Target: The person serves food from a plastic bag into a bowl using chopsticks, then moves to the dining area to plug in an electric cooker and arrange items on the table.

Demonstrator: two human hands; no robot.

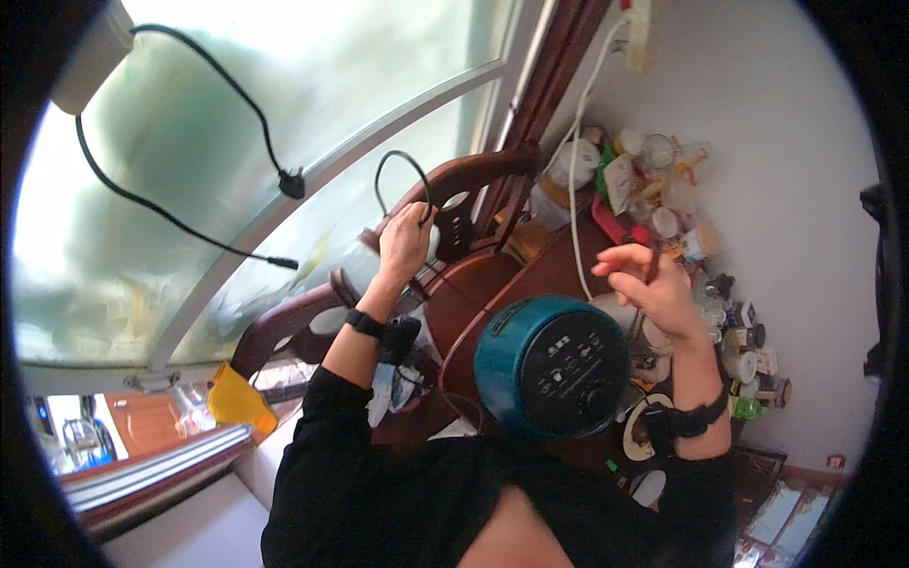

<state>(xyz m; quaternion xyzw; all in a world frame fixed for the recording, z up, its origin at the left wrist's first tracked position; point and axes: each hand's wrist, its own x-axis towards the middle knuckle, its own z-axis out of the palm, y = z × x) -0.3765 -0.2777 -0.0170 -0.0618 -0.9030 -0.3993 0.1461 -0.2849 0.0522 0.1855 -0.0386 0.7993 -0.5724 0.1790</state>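
My left hand is closed around a thin black cable, which loops up above the fist beside a wooden chair back. In front of my body sits a round teal appliance on the dark wooden table. Its black top bears printed symbols and a knob; it looks like an air fryer. My right hand is raised to the right of the appliance, its fingers loosely bent and apart, with nothing visible in them. A white cord runs down the wall side, left of that hand.
Jars, bottles and packets crowd the table along the wall. A black cord with a plug hangs at upper left before the frosted glass. Nearer left are a second chair back and a yellow cloth. A plate lies by my right forearm.
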